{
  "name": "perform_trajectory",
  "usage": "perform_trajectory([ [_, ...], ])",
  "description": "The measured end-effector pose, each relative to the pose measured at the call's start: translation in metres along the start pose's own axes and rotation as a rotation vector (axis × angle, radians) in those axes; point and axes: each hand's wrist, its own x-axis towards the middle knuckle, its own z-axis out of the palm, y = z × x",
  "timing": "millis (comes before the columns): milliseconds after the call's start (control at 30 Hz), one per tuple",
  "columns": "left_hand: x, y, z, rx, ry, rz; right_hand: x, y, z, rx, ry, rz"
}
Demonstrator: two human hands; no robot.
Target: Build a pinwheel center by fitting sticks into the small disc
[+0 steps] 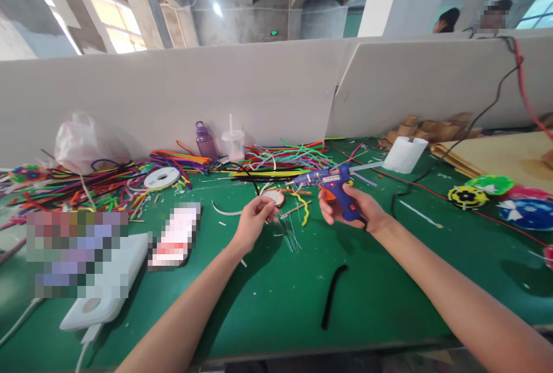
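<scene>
A small round disc with a reddish rim [273,196] is pinched in the fingers of my left hand [254,220], above the green table [276,309]. A black strand rises from near the disc. My right hand [356,207] grips a blue glue gun [344,191] by its handle, with the nozzle pointing left toward the disc. Thin clear strands and a yellow fuzzy stem [305,207] lie between and below the two hands. Nearer the front edge is a short black fuzzy stem [332,298].
Colourful fuzzy stems [285,157], a purple bottle [206,141] and a cup with a straw [234,145] stand or lie at the back. A white device [108,286] is at left; a white roll [405,155] and red cable [453,197] are at right.
</scene>
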Motion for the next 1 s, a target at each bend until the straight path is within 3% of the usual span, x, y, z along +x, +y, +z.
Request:
perform_trajectory([
  [467,-0.0049,0.0028,0.0037,0.156,0.042,0.131,0.0029,0.0016,0.0034,0.251,-0.070,0.035],
  [767,-0.0044,0.0032,0.0061,0.120,0.012,0.094,0.0028,0.0042,0.0037,0.351,-0.108,0.043],
  [1000,-0.0052,0.0045,0.0068,0.120,0.011,0.068,0.0061,0.0081,0.0057,0.651,-0.281,-0.089],
])
